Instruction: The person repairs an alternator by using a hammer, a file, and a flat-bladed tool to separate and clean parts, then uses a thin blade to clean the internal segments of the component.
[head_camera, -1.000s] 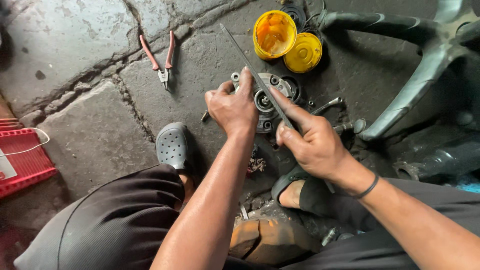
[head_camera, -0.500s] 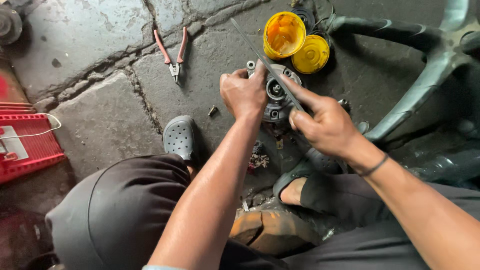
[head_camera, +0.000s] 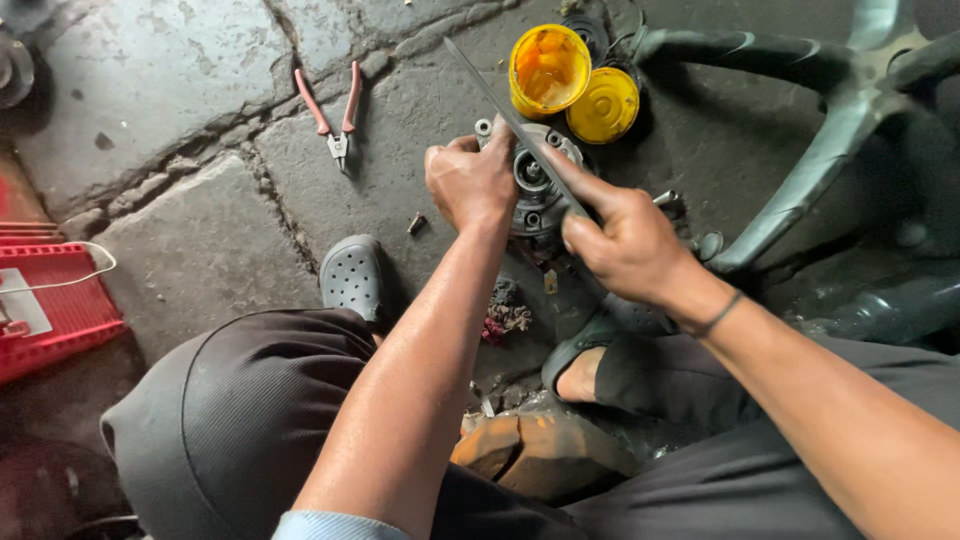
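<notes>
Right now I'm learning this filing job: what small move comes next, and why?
Probably push the file forward across the round metal part. The right hand grips its near end, the blade lies across the part, and the left hand steadies the part on the floor.

We found the round metal part (head_camera: 535, 190) on the stone floor (head_camera: 180, 240), between our left hand (head_camera: 470, 180) and right hand (head_camera: 625, 245). A long flat tool (head_camera: 500, 105), perhaps a file, lay across it. Behind it stood an open tub (head_camera: 548, 68), its lid (head_camera: 603, 104) just right. Pliers (head_camera: 335, 115) lay well left, and a crate (head_camera: 55, 310) at the far left.
</notes>
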